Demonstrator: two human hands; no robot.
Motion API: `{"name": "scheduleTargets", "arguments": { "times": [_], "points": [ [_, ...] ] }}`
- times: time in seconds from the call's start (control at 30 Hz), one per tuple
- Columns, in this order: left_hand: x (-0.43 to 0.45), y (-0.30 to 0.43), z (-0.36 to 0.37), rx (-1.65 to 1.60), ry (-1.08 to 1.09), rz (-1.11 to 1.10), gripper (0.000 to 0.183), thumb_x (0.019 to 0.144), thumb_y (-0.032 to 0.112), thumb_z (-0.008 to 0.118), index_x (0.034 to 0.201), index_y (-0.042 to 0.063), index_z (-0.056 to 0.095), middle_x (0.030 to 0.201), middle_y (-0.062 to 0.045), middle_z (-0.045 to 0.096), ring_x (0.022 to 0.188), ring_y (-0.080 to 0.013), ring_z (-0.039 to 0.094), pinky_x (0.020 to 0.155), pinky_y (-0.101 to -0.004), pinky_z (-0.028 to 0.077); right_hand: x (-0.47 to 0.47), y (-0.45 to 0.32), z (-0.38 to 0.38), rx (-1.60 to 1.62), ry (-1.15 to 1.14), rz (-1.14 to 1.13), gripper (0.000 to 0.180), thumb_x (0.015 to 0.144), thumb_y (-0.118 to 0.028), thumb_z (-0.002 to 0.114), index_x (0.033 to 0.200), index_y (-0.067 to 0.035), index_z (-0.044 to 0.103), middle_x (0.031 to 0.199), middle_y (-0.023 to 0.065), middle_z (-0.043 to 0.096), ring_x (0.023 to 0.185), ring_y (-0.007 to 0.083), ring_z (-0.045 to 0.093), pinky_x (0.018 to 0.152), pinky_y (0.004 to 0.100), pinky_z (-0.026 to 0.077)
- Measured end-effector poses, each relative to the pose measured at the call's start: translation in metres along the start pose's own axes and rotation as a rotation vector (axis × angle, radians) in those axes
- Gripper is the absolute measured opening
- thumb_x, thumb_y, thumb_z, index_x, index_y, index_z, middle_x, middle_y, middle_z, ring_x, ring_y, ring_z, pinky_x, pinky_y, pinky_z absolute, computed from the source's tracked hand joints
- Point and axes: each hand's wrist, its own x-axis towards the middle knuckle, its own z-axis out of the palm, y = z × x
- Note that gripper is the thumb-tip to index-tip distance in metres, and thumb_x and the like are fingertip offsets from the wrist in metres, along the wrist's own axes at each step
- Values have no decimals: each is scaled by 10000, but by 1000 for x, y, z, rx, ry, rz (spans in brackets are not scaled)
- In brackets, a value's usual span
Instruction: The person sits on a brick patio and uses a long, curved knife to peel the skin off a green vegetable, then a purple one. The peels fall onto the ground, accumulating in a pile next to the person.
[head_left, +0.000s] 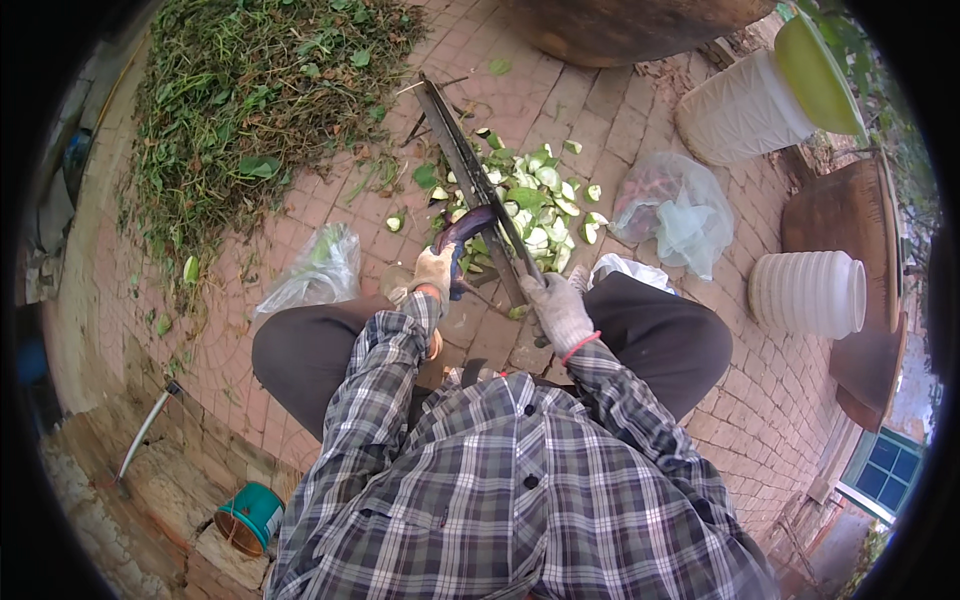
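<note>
My left hand (439, 268), in a dirty work glove, grips a dark purple eggplant (471, 223), whose far end lies at a long hinged lever cutter (459, 161). The cutter slants away from me on the paving, between my knees. My right hand (559, 306), in a pale knitted glove with a red cuff, is closed on the near end of the cutter's upper arm. Cut pale-green and white vegetable pieces (551, 214) lie heaped under and to the right of the cutter. The blade's edge against the eggplant cannot be made out clearly.
A heap of cut vines (255, 97) lies at the upper left. A clear plastic bag (319, 266) is beside my left knee; another bag (675, 214) lies right of the pieces. White plastic containers (806, 294) and large clay vats (840, 232) stand at right. A green bucket (251, 517) is lower left.
</note>
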Motion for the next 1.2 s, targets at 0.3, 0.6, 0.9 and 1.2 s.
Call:
{"name": "scheduleTargets", "arguments": {
  "times": [0.3, 0.6, 0.9, 1.2],
  "points": [
    [21, -21, 10, 54, 163, 96, 248, 983, 293, 700, 1089, 70, 670, 739, -28, 653, 524, -155, 596, 445, -357, 499, 8, 20, 26, -146, 106, -180, 576, 1034, -491, 553, 1176, 58, 651, 1020, 304, 702, 1027, 448, 680, 896, 477, 498],
    [-39, 60, -6, -129, -47, 131, 259, 905, 212, 752, 1094, 37, 724, 826, -36, 711, 608, -128, 611, 563, -314, 507, -38, -42, -32, 254, -67, 13, 492, 1015, -460, 627, 1207, -8, 617, 693, 61, 601, 501, 156, 564, 438, 313, 481],
    [-22, 99, -1, 627, 168, 209, 617, 771, 355, 846, 1260, 11, 696, 1189, -214, 739, 1091, -361, 709, 941, -428, 547, 14, 22, 3, 126, 33, -146, 511, 1018, -485, 601, 1135, 12, 624, 784, 122, 621, 656, 236, 597, 585, 371, 504],
    [1, 43, 8, 434, 421, 67, 464, 842, 337, 817, 1075, -33, 663, 860, -190, 723, 692, -295, 711, 600, -427, 562, 57, 66, 52, -254, 325, -432, 527, 1005, -471, 643, 1158, 34, 635, 721, 106, 633, 570, 193, 628, 525, 368, 512]
  ]
}}
